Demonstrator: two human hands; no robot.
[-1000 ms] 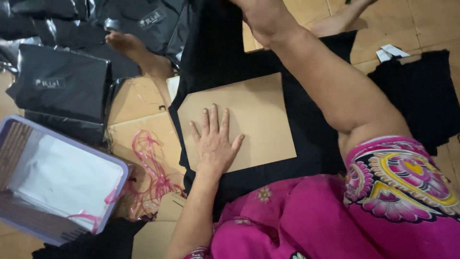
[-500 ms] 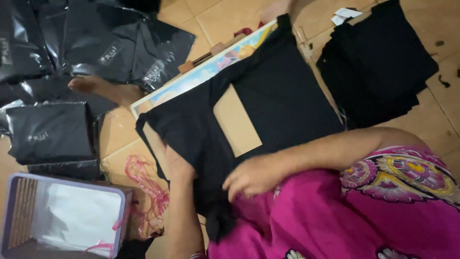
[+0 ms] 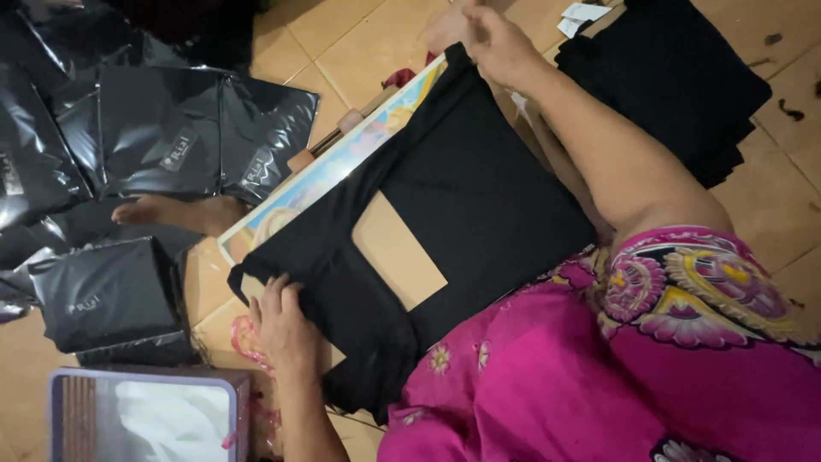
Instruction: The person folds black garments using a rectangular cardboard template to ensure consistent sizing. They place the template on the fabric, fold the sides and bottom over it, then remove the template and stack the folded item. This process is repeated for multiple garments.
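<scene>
From the head view, the left hand (image 3: 286,325) lies flat, fingers apart, on the black fabric garment (image 3: 479,197) wrapped over a tan cardboard sheet (image 3: 400,257) on the tiled floor (image 3: 359,43). The right hand (image 3: 496,43) apparently pinches the garment's far edge.

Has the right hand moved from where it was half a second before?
Yes. The right hand went from the near edge of the black garment to its far corner.

Floor: square tan ceramic tiles (image 3: 359,43) with pale grout lines, warmly lit, a few dark scraps near the right edge. Upper left: glossy black plastic packets (image 3: 162,128), overlapping. Lower left corner: lilac plastic basket (image 3: 64,389); top right: stack of folded black cloth (image 3: 684,77).
</scene>
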